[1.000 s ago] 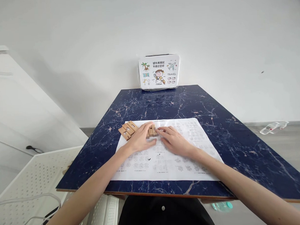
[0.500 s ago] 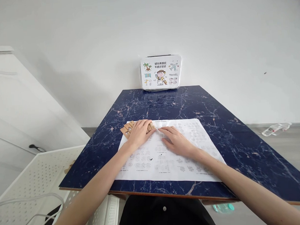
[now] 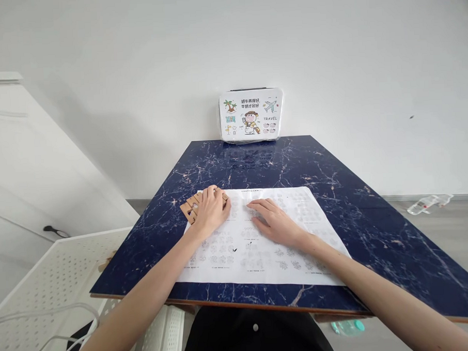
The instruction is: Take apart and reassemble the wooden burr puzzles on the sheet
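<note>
"Where are the wooden blocks (image 3: 190,208), and why is your left hand (image 3: 213,207) over them?"

"They lie side by side in a slanted row at the far left corner of the printed sheet (image 3: 257,260), the outer ones jutting past its edge over the blue table (image 3: 377,257). My left hand arches over the row, fingers bent and touching it, thumb down by the right-hand end. I take that shape as a way of keeping the row together, so no block strays from its neighbour. Whether it truly grips, I cannot tell; my hand hides the contact."

"And your right hand (image 3: 272,220)?"

"Half open, fingers gently curved, thumb apart from them, nothing showing in its hold. It lies low over the middle of the sheet, well apart from the blocks, perhaps to steady the paper; whether the fingers press, I can't say."

"Why does the white case (image 3: 251,117) stand so far back?"

"It's upright at the table's far edge, by the wall (image 3: 330,78), which probably leaves the near part for my hands and the sheet."
</note>
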A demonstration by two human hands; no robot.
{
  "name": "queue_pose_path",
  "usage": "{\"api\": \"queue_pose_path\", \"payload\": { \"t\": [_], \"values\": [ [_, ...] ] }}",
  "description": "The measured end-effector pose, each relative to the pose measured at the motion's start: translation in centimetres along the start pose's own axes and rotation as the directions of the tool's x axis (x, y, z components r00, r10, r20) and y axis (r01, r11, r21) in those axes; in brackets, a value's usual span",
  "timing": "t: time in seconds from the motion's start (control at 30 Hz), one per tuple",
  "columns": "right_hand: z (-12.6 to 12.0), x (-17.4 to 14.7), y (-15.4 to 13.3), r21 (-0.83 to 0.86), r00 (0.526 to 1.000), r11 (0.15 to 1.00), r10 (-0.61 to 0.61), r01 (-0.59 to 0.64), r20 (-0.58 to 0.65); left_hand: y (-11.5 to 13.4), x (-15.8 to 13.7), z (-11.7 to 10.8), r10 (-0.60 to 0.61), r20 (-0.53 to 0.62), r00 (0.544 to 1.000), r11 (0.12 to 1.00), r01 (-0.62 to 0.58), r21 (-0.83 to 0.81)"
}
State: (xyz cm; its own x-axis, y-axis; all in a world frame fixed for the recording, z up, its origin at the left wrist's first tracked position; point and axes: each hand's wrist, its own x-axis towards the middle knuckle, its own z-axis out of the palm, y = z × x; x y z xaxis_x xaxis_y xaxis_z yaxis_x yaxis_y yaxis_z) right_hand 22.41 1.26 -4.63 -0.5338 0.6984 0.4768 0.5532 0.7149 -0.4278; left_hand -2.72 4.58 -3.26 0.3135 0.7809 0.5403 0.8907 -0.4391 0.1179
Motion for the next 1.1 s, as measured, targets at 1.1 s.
{"api": "queue_pose_path", "payload": {
  "t": [1.1],
  "values": [
    [-0.5, -0.1, -1.2, 0.138, 0.999, 0.990, -0.035, 0.031, 0.030, 5.3, -1.3, -2.2, 0.481, 0.172, 0.859, 0.865, -0.434, -0.251]
  ]
}}
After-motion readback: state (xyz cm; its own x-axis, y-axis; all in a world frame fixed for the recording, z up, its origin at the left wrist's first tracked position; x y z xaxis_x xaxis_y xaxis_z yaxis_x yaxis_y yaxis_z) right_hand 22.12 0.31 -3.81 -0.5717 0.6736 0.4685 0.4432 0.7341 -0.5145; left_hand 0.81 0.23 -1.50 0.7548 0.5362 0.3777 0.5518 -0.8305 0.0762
